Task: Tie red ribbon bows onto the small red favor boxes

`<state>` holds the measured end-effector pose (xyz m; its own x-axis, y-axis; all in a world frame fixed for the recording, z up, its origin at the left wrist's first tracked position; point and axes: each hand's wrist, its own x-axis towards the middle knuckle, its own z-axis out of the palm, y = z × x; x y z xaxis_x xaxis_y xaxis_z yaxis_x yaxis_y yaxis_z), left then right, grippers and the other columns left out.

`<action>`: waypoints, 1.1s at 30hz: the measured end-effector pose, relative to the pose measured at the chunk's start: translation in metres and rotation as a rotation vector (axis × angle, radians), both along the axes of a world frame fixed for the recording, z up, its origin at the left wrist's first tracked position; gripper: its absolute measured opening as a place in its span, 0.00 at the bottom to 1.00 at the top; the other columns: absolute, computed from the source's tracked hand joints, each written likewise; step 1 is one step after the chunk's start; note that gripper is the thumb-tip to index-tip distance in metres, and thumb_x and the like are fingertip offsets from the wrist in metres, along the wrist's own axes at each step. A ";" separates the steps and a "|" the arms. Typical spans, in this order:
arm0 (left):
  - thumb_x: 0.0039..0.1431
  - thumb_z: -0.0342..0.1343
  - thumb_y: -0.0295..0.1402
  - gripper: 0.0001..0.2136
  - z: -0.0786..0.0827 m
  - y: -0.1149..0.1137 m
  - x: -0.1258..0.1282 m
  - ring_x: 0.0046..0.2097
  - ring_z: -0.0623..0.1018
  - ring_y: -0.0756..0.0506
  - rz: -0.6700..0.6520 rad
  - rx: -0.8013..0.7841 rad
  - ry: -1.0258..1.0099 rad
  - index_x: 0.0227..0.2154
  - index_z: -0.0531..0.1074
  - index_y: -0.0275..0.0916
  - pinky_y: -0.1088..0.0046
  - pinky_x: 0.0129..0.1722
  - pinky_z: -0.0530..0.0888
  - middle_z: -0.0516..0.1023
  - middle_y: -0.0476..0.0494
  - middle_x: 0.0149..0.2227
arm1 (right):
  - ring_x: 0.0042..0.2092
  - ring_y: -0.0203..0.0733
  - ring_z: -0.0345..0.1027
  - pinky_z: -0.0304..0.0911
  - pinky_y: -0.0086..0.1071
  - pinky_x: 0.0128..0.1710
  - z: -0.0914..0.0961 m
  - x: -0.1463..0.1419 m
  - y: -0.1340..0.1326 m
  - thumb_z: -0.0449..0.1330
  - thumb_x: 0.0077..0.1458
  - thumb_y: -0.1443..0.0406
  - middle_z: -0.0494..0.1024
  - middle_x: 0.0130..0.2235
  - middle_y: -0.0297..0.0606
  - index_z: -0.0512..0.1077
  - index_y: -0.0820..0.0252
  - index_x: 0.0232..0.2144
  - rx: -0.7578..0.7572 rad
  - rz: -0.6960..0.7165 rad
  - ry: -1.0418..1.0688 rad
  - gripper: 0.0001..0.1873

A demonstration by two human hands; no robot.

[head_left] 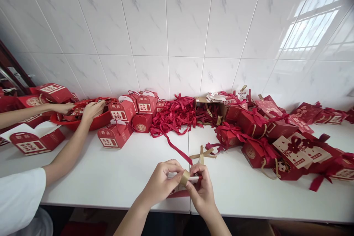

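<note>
Near the table's front edge, my left hand (165,181) pinches a curled gold strip (184,178) between thumb and fingers. My right hand (202,191) is closed at the strip's other side, its thumb against it, with a thin white edge showing between its fingers. Below the hands lies a red item with a printed light face (179,193), mostly hidden by them. Just beyond my fingers are loose gold strips (202,154) lying crossed. A red ribbon (179,148) trails from the ribbon pile (177,112) toward my right hand.
At left, a co-worker's hands reach into a red basin (95,121) of small red packets. Red gift boxes (116,134) stand beside it. An open carton (210,112) holds dark red strips by the tiled wall. Finished-looking boxes with bows (260,151) crowd the right.
</note>
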<state>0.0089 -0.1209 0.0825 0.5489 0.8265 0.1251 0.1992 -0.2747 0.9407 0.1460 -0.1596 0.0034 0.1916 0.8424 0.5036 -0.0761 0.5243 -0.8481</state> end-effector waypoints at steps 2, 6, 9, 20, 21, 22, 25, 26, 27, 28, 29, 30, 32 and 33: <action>0.58 0.54 0.42 0.16 -0.006 0.000 -0.003 0.26 0.69 0.52 -0.034 -0.034 -0.069 0.25 0.79 0.37 0.77 0.25 0.66 0.70 0.45 0.30 | 0.31 0.37 0.63 0.62 0.29 0.27 -0.001 0.000 0.000 0.58 0.57 0.62 0.65 0.32 0.34 0.61 0.54 0.38 0.010 -0.027 -0.017 0.09; 0.56 0.57 0.43 0.13 -0.017 -0.001 -0.012 0.29 0.71 0.49 -0.056 0.020 -0.149 0.29 0.81 0.40 0.75 0.29 0.69 0.70 0.44 0.30 | 0.32 0.39 0.63 0.62 0.31 0.29 -0.005 0.001 0.000 0.59 0.55 0.64 0.65 0.31 0.35 0.63 0.56 0.33 0.059 -0.116 -0.084 0.07; 0.57 0.55 0.45 0.15 -0.021 -0.002 -0.020 0.36 0.74 0.45 -0.125 0.090 -0.189 0.35 0.81 0.42 0.69 0.37 0.71 0.72 0.42 0.32 | 0.33 0.41 0.63 0.62 0.32 0.31 -0.005 0.002 -0.001 0.60 0.54 0.65 0.66 0.31 0.35 0.64 0.55 0.31 0.089 -0.129 -0.111 0.06; 0.60 0.52 0.43 0.13 -0.034 -0.016 -0.026 0.49 0.71 0.40 -0.153 0.163 -0.306 0.38 0.79 0.46 0.60 0.50 0.68 0.72 0.40 0.43 | 0.35 0.40 0.67 0.64 0.34 0.35 0.006 0.000 -0.016 0.60 0.54 0.70 0.73 0.32 0.35 0.65 0.54 0.32 0.135 -0.012 -0.096 0.08; 0.60 0.52 0.43 0.13 -0.034 -0.017 -0.025 0.51 0.70 0.38 -0.158 0.171 -0.308 0.38 0.79 0.46 0.59 0.51 0.67 0.73 0.39 0.42 | 0.35 0.40 0.67 0.64 0.34 0.35 0.005 0.000 -0.016 0.60 0.54 0.70 0.73 0.32 0.35 0.64 0.54 0.32 0.144 -0.007 -0.096 0.08; 0.60 0.52 0.43 0.13 -0.035 -0.018 -0.024 0.52 0.69 0.38 -0.161 0.176 -0.311 0.38 0.79 0.46 0.58 0.51 0.67 0.74 0.39 0.41 | 0.35 0.40 0.67 0.63 0.34 0.35 0.005 0.000 -0.017 0.60 0.53 0.71 0.73 0.32 0.35 0.64 0.54 0.32 0.150 -0.002 -0.096 0.08; 0.61 0.51 0.44 0.14 -0.036 -0.021 -0.023 0.52 0.69 0.38 -0.139 0.187 -0.324 0.38 0.79 0.45 0.59 0.50 0.68 0.74 0.40 0.39 | 0.35 0.40 0.67 0.63 0.34 0.35 0.004 0.000 -0.018 0.60 0.53 0.71 0.74 0.32 0.34 0.65 0.54 0.32 0.155 -0.006 -0.099 0.09; 0.61 0.51 0.45 0.14 -0.038 -0.022 -0.022 0.51 0.69 0.38 -0.126 0.193 -0.331 0.37 0.78 0.45 0.60 0.51 0.68 0.74 0.40 0.39 | 0.35 0.40 0.67 0.63 0.33 0.34 0.004 0.000 -0.018 0.61 0.53 0.71 0.74 0.32 0.35 0.65 0.54 0.32 0.154 -0.010 -0.100 0.09; 0.60 0.51 0.45 0.14 -0.039 -0.023 -0.022 0.51 0.69 0.38 -0.108 0.190 -0.340 0.37 0.78 0.44 0.60 0.50 0.67 0.74 0.40 0.38 | 0.35 0.40 0.67 0.63 0.33 0.34 0.003 0.000 -0.018 0.61 0.53 0.71 0.74 0.32 0.35 0.64 0.54 0.32 0.156 -0.014 -0.100 0.09; 0.60 0.51 0.45 0.14 -0.041 -0.024 -0.022 0.51 0.68 0.38 -0.084 0.180 -0.350 0.37 0.76 0.44 0.60 0.50 0.67 0.73 0.41 0.38 | 0.34 0.39 0.66 0.63 0.32 0.34 0.003 0.000 -0.018 0.61 0.53 0.71 0.74 0.31 0.34 0.64 0.54 0.32 0.155 -0.018 -0.099 0.09; 0.60 0.52 0.45 0.13 -0.044 -0.024 -0.022 0.51 0.68 0.39 -0.060 0.164 -0.361 0.38 0.75 0.44 0.61 0.50 0.68 0.73 0.41 0.38 | 0.34 0.39 0.66 0.63 0.32 0.33 0.002 -0.001 -0.018 0.61 0.53 0.71 0.74 0.31 0.34 0.64 0.54 0.31 0.154 -0.023 -0.097 0.09; 0.59 0.53 0.44 0.12 -0.046 -0.025 -0.022 0.51 0.67 0.39 -0.037 0.146 -0.373 0.38 0.73 0.44 0.62 0.49 0.68 0.73 0.41 0.38 | 0.34 0.39 0.66 0.63 0.31 0.32 0.002 -0.001 -0.018 0.61 0.52 0.71 0.74 0.31 0.34 0.64 0.54 0.31 0.152 -0.028 -0.093 0.09; 0.58 0.56 0.40 0.08 -0.050 -0.026 -0.022 0.50 0.67 0.41 0.001 0.114 -0.396 0.39 0.69 0.45 0.64 0.48 0.68 0.72 0.43 0.37 | 0.34 0.38 0.66 0.62 0.29 0.31 0.002 -0.002 -0.017 0.61 0.52 0.71 0.73 0.31 0.34 0.65 0.54 0.31 0.148 -0.040 -0.085 0.09; 0.57 0.57 0.38 0.09 -0.051 -0.026 -0.023 0.48 0.68 0.42 0.011 0.102 -0.409 0.39 0.67 0.45 0.66 0.47 0.68 0.72 0.44 0.37 | 0.33 0.38 0.66 0.62 0.28 0.30 0.002 -0.002 -0.017 0.61 0.53 0.71 0.73 0.31 0.33 0.65 0.54 0.31 0.144 -0.044 -0.083 0.09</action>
<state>-0.0139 -0.1470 0.0311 0.4286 0.8038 0.4126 -0.1814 -0.3708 0.9108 0.1440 -0.1765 0.0051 0.1797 0.7517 0.6345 0.0171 0.6426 -0.7660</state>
